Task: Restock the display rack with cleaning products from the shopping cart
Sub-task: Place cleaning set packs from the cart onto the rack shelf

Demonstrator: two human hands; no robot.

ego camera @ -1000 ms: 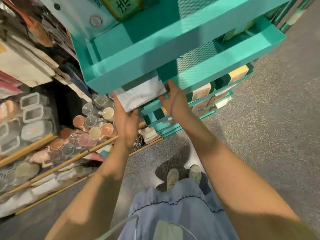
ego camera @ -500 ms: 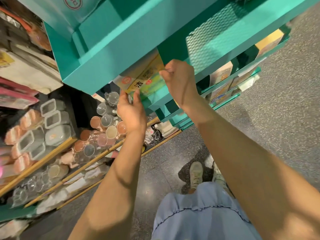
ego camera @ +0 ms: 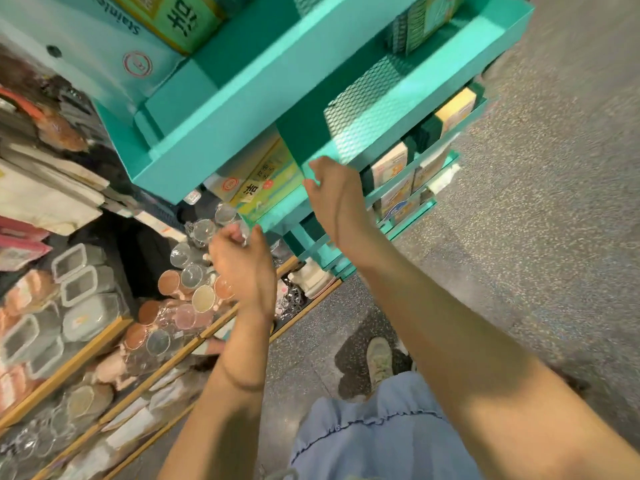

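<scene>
While the yellow-green cardboard product box [ego camera: 266, 183] sat in the teal metal display rack [ego camera: 249, 109], just left of the right hand [ego camera: 334, 197]'s loosely curled, empty fingers, the left hand [ego camera: 242, 268] hung below, fingers curled, grasping nothing.

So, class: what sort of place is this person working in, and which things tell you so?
Most likely a housewares shop aisle: a teal display rack holding boxed products, and wooden shelves stocked with cups and lidded containers.

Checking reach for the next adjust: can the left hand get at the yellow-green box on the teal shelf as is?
Probably yes. The left hand hangs just below the yellow-green box, fingers loosely curled and empty, with nothing between them. The right hand sits beside the box.
</scene>
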